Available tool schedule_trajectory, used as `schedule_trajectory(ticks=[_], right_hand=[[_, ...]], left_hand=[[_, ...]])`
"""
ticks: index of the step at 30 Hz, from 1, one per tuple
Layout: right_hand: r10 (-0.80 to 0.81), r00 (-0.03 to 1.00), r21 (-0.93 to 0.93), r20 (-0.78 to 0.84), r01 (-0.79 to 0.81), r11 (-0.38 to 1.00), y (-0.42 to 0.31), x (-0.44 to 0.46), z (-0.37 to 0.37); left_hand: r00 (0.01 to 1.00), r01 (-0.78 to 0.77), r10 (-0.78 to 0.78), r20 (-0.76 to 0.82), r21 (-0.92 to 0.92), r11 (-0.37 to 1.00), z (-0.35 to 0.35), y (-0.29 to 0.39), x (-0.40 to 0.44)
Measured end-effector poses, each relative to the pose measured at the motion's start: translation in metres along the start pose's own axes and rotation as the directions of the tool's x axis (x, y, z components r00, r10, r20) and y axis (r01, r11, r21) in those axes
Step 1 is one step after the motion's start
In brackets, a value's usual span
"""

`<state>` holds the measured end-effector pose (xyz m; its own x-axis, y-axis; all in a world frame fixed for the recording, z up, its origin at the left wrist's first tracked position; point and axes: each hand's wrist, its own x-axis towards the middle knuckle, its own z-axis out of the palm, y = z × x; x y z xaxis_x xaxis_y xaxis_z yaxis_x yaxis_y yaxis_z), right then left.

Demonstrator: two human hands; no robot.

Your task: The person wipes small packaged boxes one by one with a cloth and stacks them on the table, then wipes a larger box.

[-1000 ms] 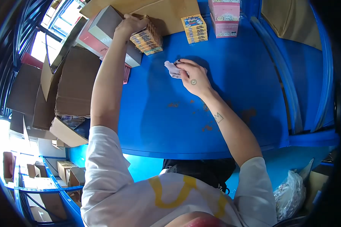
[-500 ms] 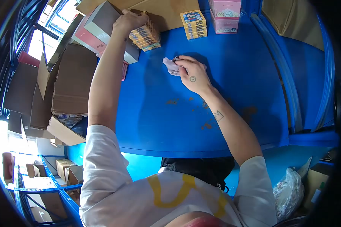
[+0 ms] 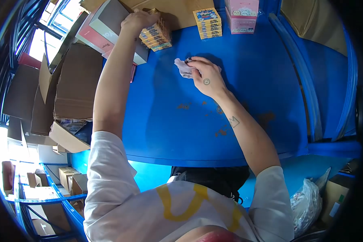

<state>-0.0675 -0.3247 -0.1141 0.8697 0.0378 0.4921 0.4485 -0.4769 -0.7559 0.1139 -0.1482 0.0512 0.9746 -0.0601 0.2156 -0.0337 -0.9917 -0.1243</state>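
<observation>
My left hand [image 3: 138, 20] reaches to the back left and grips the top of a stack of small yellow boxes [image 3: 157, 38]. Its fingertips are partly hidden behind the stack, which leans slightly beside a grey-white box [image 3: 109, 24]. On the blue shelf surface [image 3: 161, 125], my right hand [image 3: 207, 78] is closed on a crumpled pale cloth [image 3: 184, 68], pressing it against the metal. Part of the cloth is covered by my fingers.
A second stack of yellow boxes [image 3: 209, 25] stands at the back, with pink boxes [image 3: 242, 18] to its right. Brown rust-like stains [image 3: 220, 132] mark the shelf near my right forearm. Open cardboard cartons [image 3: 77, 82] are at the left; a blue upright [image 3: 298, 76] borders the right.
The whole view has shifted slightly. My left hand stays at the yellow stack, and my right hand keeps the cloth in nearly the same spot.
</observation>
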Motion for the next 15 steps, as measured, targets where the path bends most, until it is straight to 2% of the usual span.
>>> schedule_trajectory(ticks=[1, 3, 4, 6, 8, 9, 11, 13, 14, 15], right_hand=[[0.006, 1.000, -0.012, 0.003, -0.006, 1.000, -0.001, 0.000, -0.001], [-0.001, 1.000, -0.009, 0.010, 0.001, 1.000, 0.001, 0.000, 0.000], [-0.008, 1.000, -0.001, 0.019, 0.008, 1.000, 0.003, 0.000, 0.002], [-0.029, 0.999, 0.016, 0.042, 0.028, 0.999, 0.006, 0.000, 0.007], [-0.047, 0.998, -0.002, 0.047, 0.048, 0.999, 0.005, -0.002, 0.009], [-0.062, 0.997, -0.018, 0.045, 0.063, 0.998, 0.003, -0.003, 0.008], [-0.083, 0.996, -0.055, 0.028, 0.085, 0.995, 0.003, -0.004, 0.005], [-0.150, 0.989, -0.114, -0.018, 0.147, 0.983, 0.006, -0.004, 0.005], [-0.214, 0.976, -0.168, -0.044, 0.204, 0.964, 0.009, -0.004, 0.005], [-0.276, 0.959, -0.221, -0.063, 0.256, 0.941, 0.010, -0.004, 0.005]], left_hand=[[1.000, -0.016, 0.016, 0.026, -0.019, 1.000, -0.003, 0.003, -0.001], [0.971, 0.082, -0.049, -0.234, 0.132, 0.988, -0.014, 0.026, -0.022], [0.971, 0.078, -0.047, -0.233, 0.129, 0.989, -0.023, 0.039, -0.030], [0.937, -0.128, 0.086, -0.339, -0.105, 0.986, -0.037, 0.061, -0.043], [0.990, -0.139, 0.117, -0.079, -0.409, 0.902, -0.022, 0.081, -0.048], [0.996, -0.069, 0.084, 0.013, -0.440, 0.895, -0.010, 0.094, -0.049], [0.963, -0.090, 0.166, 0.212, -0.328, 0.940, 0.005, 0.111, -0.045], [0.934, 0.020, 0.151, 0.325, -0.466, 0.885, 0.029, 0.117, -0.039], [0.934, 0.004, 0.166, 0.318, -0.472, 0.882, 0.038, 0.120, -0.035], [0.913, 0.136, 0.142, 0.383, -0.613, 0.778, 0.043, 0.120, -0.033]])
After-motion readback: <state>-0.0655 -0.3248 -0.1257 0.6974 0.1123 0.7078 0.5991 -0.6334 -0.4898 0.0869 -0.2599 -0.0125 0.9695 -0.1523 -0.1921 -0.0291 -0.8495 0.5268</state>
